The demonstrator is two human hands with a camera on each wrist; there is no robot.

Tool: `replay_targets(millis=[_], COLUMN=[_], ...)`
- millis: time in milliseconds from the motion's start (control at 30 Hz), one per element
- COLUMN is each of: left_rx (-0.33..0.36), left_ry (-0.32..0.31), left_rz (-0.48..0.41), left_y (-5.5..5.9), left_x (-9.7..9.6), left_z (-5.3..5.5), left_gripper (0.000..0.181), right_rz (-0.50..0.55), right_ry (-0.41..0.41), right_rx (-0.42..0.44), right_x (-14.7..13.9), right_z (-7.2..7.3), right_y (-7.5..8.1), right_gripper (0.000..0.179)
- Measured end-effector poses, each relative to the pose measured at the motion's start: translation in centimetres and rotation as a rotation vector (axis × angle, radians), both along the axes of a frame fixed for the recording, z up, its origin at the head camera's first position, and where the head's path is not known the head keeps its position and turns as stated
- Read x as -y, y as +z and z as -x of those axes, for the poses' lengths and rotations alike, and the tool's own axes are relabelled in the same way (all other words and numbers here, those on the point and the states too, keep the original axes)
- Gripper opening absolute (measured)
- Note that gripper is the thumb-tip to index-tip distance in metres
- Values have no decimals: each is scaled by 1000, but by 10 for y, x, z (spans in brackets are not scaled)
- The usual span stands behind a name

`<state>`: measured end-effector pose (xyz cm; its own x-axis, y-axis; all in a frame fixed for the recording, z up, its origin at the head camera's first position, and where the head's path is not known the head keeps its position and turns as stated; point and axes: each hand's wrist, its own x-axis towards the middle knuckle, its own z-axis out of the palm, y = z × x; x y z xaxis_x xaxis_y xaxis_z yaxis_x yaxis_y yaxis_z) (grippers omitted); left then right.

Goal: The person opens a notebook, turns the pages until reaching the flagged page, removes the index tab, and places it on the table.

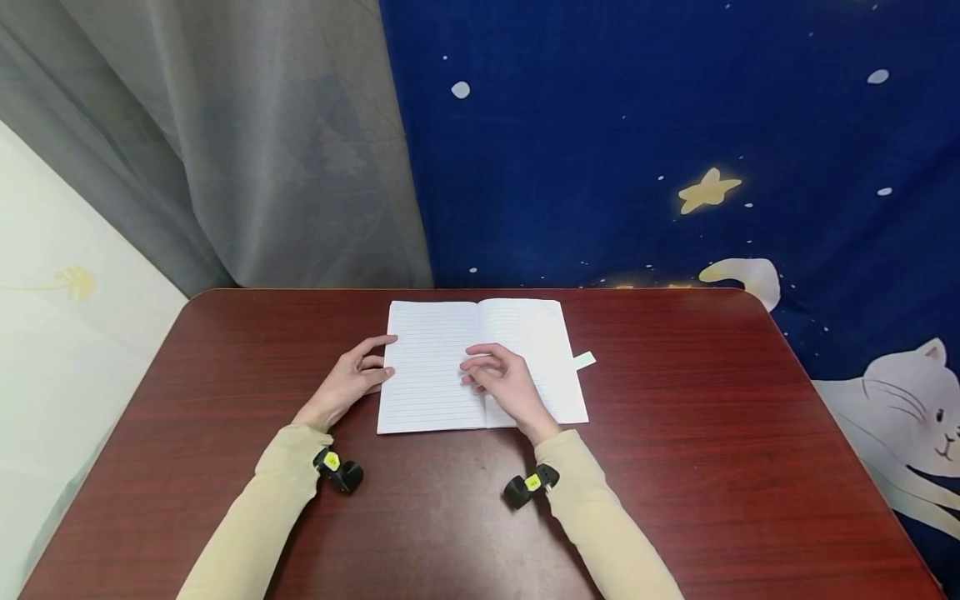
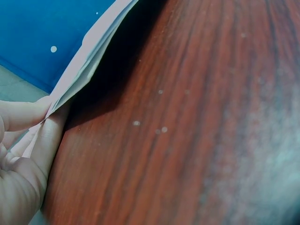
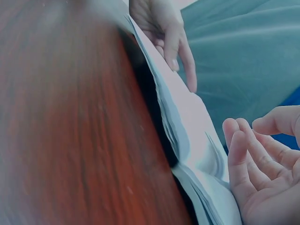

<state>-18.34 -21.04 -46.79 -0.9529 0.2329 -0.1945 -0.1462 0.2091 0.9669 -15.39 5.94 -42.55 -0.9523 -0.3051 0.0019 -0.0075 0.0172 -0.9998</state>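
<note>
An open notebook [image 1: 431, 400] with white lined pages lies on the table. At its left edge is my left hand [image 1: 348, 379]; in the left wrist view the thumb and a finger [image 2: 49, 140] pinch the notebook's edge [image 2: 86, 63] from above and below. My right hand [image 1: 512, 390] hovers by the centre fold, above the right page [image 1: 528, 333]. Its fingers [image 3: 238, 154] are loosely bent and hold nothing in the right wrist view. A pale tab [image 1: 585, 360] sticks out from the notebook's right side.
The notebook lies toward the far edge of a reddish-brown wooden table [image 1: 712, 433]. Behind it hang a grey curtain [image 1: 292, 167] and a dark blue cloth [image 1: 555, 150] with stars and a cat. Black wrist cameras [image 1: 347, 475] are strapped over both sleeves.
</note>
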Motion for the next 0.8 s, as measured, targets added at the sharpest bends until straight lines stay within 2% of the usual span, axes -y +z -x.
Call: replay_targets(millis=[133, 400, 600, 800], left_rx=[3, 1, -3, -4], left_ry=[2, -2, -4, -5], left_rz=[-3, -8, -5, 1], left_y=[-1, -2, -1, 0], left_x=[0, 1, 1, 1], left_z=[0, 0, 0, 0], left_gripper=[56, 56, 56, 57], right_rz=[-18, -37, -67, -105], right_ry=[-22, -92, -145, -199], right_rx=[-3, 1, -8, -61], right_x=[-9, -28, -39, -51], right_z=[4, 19, 20, 20], right_y=[-2, -26, -25, -25], right_gripper=[33, 34, 32, 30])
